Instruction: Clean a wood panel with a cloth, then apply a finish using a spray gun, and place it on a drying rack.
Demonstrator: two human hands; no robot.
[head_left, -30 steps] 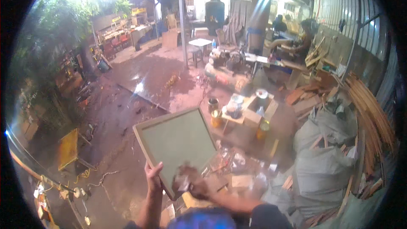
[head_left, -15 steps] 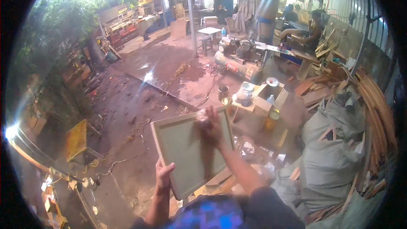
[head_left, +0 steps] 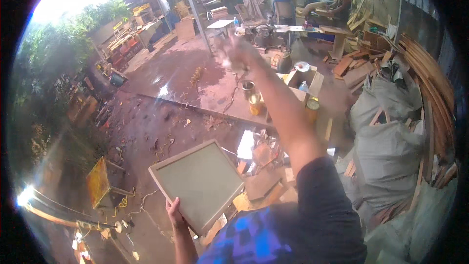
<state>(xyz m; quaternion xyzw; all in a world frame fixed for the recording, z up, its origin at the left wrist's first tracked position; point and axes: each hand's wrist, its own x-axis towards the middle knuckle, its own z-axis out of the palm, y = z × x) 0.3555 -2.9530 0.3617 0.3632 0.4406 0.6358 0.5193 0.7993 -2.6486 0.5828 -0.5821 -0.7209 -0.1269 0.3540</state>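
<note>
My left hand (head_left: pixel 175 210) is closed on the lower left edge of a framed panel (head_left: pixel 200 181), a shallow rectangle with a pale grey-green face and a wooden rim. The panel is held tilted in front of me, its left edge toward my thumb. My right hand (head_left: pixel 240 55) is stretched far forward, away from the panel. It is smeared by motion, and I cannot make out its fingers or whether something is in them. Below it stand a dark open can (head_left: pixel 248 88) and a jar of yellowish liquid (head_left: pixel 254 105).
A wooden box (head_left: pixel 312 80) holding a clear bottle stands ahead to the right. Grey sacks (head_left: pixel 386 166) and scrap wood (head_left: pixel 359 68) crowd the right side. A small yellow-topped table (head_left: pixel 99 183) lies tipped at left. Boards (head_left: pixel 261 186) lie just beyond my body. People sit far back.
My right hand has left the panel's face and swung up and forward. The panel has dropped lower and to the left, still in my left hand. The view has shifted.
</note>
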